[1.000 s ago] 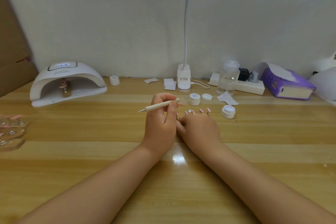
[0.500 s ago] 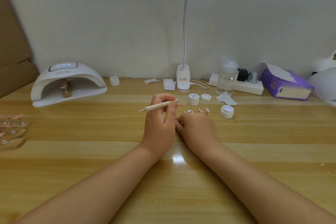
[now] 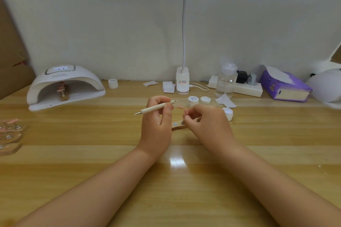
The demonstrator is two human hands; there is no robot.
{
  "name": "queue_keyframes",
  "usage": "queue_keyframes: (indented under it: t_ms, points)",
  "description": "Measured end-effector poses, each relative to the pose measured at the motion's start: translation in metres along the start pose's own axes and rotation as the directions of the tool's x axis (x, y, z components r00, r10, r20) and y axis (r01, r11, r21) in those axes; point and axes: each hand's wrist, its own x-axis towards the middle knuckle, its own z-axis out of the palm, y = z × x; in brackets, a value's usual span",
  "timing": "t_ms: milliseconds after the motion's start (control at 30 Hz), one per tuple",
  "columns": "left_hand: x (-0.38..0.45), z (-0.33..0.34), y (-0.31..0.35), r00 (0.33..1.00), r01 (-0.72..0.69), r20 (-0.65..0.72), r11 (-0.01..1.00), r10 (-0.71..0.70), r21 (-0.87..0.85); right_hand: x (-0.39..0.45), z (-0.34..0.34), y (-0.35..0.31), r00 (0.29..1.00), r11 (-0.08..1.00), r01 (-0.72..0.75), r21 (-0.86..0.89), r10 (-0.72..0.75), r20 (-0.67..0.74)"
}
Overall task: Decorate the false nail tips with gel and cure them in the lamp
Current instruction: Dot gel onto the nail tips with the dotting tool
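Observation:
My left hand (image 3: 156,121) grips a cream dotting pen (image 3: 156,108) that lies level, its metal point to the left. My right hand (image 3: 208,125) is blurred, with its fingers curled over a small wooden nail tip holder (image 3: 177,126) between the two hands, pinching at its top. The holder's left end shows a bare grey pad. One loose pink nail tip (image 3: 180,106) lies on the table just behind it. An open gel pot (image 3: 228,113) stands right of my right hand. The white curing lamp (image 3: 64,86) at far left has a holder with pink tips (image 3: 62,91) inside.
A gel pot (image 3: 193,100) and its lid (image 3: 205,100) stand behind the hands. Further back are a desk lamp base (image 3: 182,84), a clear bottle (image 3: 226,83), a power strip (image 3: 247,88) and a purple tissue pack (image 3: 284,86). Several more tip holders (image 3: 9,135) sit at the left edge.
My right hand has moved to the right and curled over the holder, whose bare left end now shows. The row of tips above its knuckles is no longer seen. The left hand keeps the pen still.

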Motion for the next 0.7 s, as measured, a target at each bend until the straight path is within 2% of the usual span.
queue_keyframes:
  t_ms: [200,267,700]
  points:
    - [0.0,0.001,0.001,1.0,0.021,0.015,1.0,-0.021,0.004,0.009,-0.021,0.016,0.993,0.946,-0.12,0.3,0.115,0.033]
    - [-0.002,0.001,0.003,0.999,0.019,0.03,1.0,-0.019,0.011,0.004,-0.02,0.024,0.991,0.931,-0.132,0.341,0.127,0.035]
    - [-0.007,0.003,0.007,0.985,0.007,0.173,0.996,-0.023,0.089,-0.003,-0.001,0.044,1.0,0.973,0.023,0.232,-0.025,0.003]
